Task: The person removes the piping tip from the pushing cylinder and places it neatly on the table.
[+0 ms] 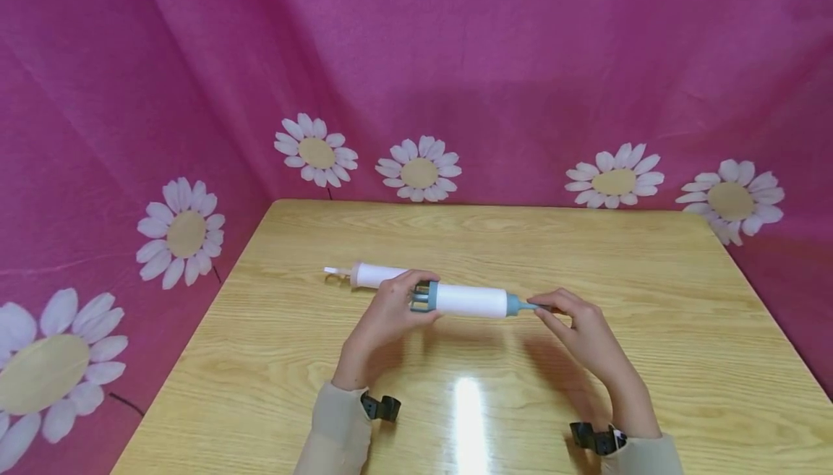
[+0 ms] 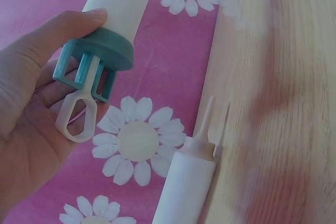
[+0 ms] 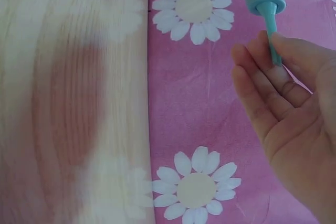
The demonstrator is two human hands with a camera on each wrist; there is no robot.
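Teal-capped tube (image 1: 470,301), between my hands. Pink-capped tube (image 1: 379,275), 10 o'clock. My left hand (image 1: 390,311), clamped on collar (image 2: 107,48), 9 o'clock. My right hand (image 1: 582,327), pinching nozzle (image 1: 526,306), 3 o'clock. Step: apparently nozzle handling; next calls for steady left hold.

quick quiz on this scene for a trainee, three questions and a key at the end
1. Which part of the teal-ended tube does the right hand pinch?
2. Where does the pink-ended tube lie?
a) in the right hand
b) on the table
c) across the teal-ended tube
3. True or false: the left hand grips the teal-ended tube.

Key: 1. its nozzle; 2. b; 3. true.
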